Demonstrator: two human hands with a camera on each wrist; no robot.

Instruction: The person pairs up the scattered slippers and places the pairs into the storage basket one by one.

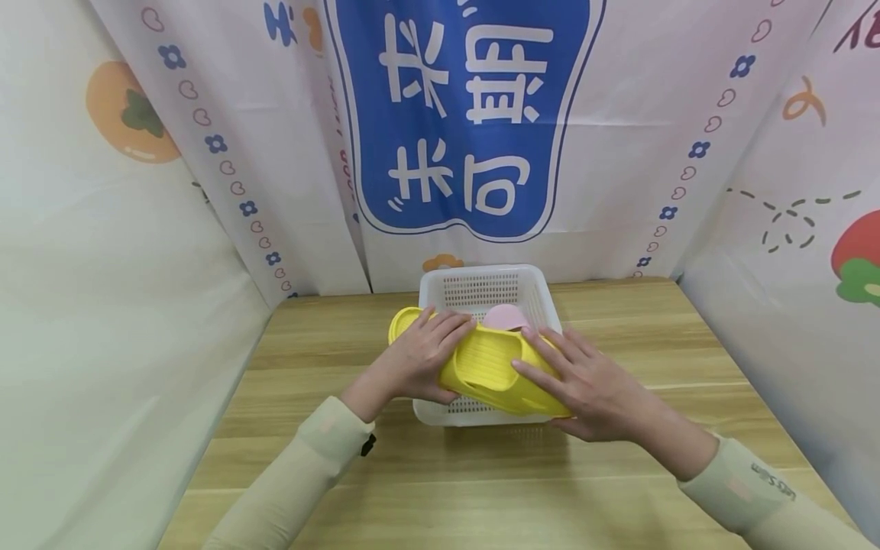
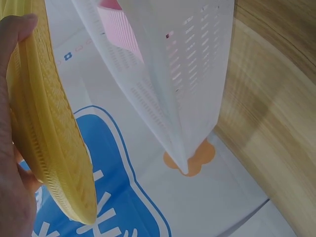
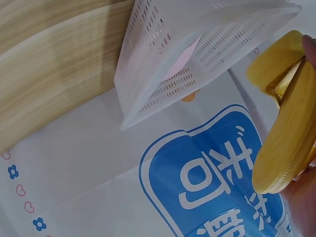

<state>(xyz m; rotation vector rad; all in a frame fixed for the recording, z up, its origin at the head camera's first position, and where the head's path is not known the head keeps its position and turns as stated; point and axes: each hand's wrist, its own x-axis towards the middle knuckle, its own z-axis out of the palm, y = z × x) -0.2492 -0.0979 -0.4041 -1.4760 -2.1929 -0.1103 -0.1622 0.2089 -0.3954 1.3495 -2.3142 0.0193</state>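
Observation:
Both my hands hold a yellow slipper [image 1: 490, 363] above the front of a white basket [image 1: 488, 270]. My left hand [image 1: 428, 357] grips its left part, fingers over the top and thumb beneath. On the right end, my right hand [image 1: 594, 389] lays its fingers across the top, thumb under the near edge. The ribbed inside shows through the opening between the hands. In the left wrist view the yellow slipper [image 2: 57, 133] shows its patterned sole. A pink object [image 1: 506, 316], ribbed in the left wrist view, sits inside the basket, partly hidden by the slipper.
The basket has slotted walls and stands on a wood-grain table [image 1: 330, 451] near the back. A printed white cloth with a blue panel [image 1: 454, 114] hangs behind it. White cloth walls close off the left and right sides.

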